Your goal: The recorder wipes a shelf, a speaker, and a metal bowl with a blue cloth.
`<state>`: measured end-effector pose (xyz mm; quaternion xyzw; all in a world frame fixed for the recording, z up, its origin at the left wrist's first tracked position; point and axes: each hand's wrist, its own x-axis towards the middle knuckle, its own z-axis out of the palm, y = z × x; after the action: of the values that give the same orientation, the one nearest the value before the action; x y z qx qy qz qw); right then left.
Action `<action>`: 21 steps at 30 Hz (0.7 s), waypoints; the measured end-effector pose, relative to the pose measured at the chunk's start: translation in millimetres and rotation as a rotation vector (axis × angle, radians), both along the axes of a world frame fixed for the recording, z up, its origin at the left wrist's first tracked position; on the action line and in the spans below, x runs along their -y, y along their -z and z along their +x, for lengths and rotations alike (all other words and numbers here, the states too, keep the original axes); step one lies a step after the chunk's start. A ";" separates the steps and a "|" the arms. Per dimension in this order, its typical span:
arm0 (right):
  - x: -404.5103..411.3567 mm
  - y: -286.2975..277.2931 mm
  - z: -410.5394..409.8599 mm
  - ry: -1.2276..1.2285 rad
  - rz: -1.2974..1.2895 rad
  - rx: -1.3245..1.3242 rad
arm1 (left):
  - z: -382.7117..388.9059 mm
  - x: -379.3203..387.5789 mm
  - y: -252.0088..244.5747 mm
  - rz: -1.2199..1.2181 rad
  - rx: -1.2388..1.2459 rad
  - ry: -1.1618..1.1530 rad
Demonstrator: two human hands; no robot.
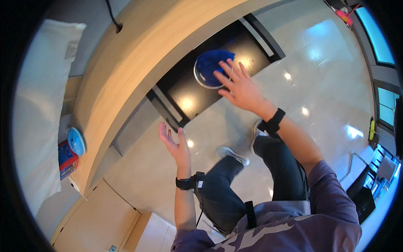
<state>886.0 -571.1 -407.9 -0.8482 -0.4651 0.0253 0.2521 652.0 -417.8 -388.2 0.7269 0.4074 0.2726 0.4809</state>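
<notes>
A blue cloth (209, 64) lies bunched in or over a round thing with a pale rim (201, 82), on a black wood-grain surface (179, 86). My right hand (241, 86) reaches over the right side of the cloth with fingers spread. It is slightly blurred, and whether the fingertips touch the cloth cannot be told. Lower and to the left, my left hand (176, 145) is raised above the floor, fingers apart and thumb up, with nothing in it. Each wrist wears a black strap.
A curved-looking light wood edge (135, 60) runs along the upper left. On it stand a light-blue round object (76, 141) and a red and blue box (67, 160), beside a white sheet (41, 104). Shiny floor (315, 78) stretches right, towards a pink broom head (343, 18).
</notes>
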 end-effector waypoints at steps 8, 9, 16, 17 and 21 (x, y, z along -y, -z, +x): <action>-14.5 55.9 47.3 -0.121 -0.001 0.247 | 41.6 -2.1 52.5 0.110 0.110 -0.017; -11.1 58.5 49.8 -0.146 -0.001 0.194 | 42.1 -0.2 57.8 0.158 0.141 -0.077; -32.3 53.8 54.7 -0.149 0.189 0.066 | 48.4 3.0 101.0 0.184 0.502 -0.227; -35.1 46.4 51.3 -0.058 0.266 -0.299 | 44.4 1.2 108.9 0.175 0.513 -0.216; -1.1 -17.2 52.4 0.003 0.745 -0.327 | 39.3 2.3 110.2 0.101 0.558 -0.217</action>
<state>938.3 -570.0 -390.8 -0.6844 -0.3949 -0.0110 0.6128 691.3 -420.1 -498.4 0.5992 0.3209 0.5313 0.5056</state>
